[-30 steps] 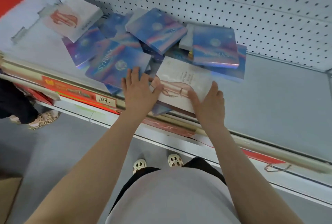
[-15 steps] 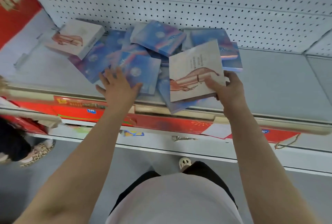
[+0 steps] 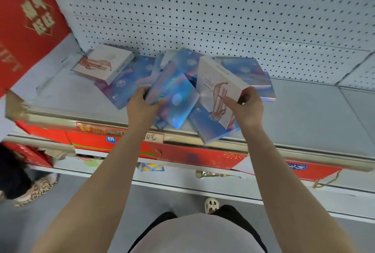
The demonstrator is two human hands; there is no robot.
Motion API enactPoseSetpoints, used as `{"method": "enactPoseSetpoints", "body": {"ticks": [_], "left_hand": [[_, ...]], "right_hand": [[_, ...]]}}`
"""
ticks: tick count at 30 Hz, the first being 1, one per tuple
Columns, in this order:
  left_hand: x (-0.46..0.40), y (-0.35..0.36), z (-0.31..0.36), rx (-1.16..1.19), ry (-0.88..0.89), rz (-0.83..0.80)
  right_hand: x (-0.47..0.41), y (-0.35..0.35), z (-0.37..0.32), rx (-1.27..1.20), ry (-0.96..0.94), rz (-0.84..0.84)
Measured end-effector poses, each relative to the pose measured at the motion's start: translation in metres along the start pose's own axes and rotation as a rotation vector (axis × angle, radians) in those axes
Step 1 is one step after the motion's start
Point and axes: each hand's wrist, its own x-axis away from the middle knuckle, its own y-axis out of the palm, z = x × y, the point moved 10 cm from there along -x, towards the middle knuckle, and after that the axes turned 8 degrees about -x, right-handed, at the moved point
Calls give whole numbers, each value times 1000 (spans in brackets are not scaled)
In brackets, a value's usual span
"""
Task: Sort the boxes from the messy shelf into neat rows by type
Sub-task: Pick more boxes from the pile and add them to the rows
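Several flat blue holographic boxes lie in a loose heap on the grey shelf [image 3: 304,110]. My left hand [image 3: 142,104] grips one blue box [image 3: 174,98] by its left edge and holds it tilted above the heap. My right hand [image 3: 245,108] grips a white box with a pink figure [image 3: 217,88], lifted and tilted on edge. A second white box [image 3: 103,65] of the same kind lies flat at the back left, partly on the blue ones. Another blue box [image 3: 209,130] juts over the shelf's front rail.
A white pegboard wall [image 3: 223,19] backs the shelf. The shelf's right half shows bare grey surface. A gold front rail [image 3: 304,155] with a price tag [image 3: 152,137] runs along the edge. Red boxes [image 3: 192,157] sit on the lower shelf. Another person's patterned shoe [image 3: 36,191] is at the left.
My left hand went from resting flat on a blue box to gripping and lifting it. My right hand raised the white box higher and tipped it more upright.
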Motion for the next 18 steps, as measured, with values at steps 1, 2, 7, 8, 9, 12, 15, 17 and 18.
{"method": "enactPoseSetpoints", "body": {"ticks": [1,2,7,8,9,12,15,17,18], "left_hand": [[1,4,5,60,18,-22],[3,7,9,110,36,-27],[15,16,-6,262,-62,103],[18,24,-8,277,-84,80],[21,32,-9,275,-100,46],[26,41,-11,253,-124,26],[16,37,-9,314,-152,40],[7,36,-2,336,-141,13],[3,36,3,337,-129,-1]], "right_hand": [[0,3,5,7,16,-10],[0,5,9,19,27,-15],[-6,8,18,43,68,-11],[-7,9,20,52,74,-19],[-7,10,23,59,83,-31],[-8,9,29,44,116,-25],[-18,-7,22,-20,95,30],[-24,-23,14,-100,77,63],[-26,-32,11,-167,72,85]]}}
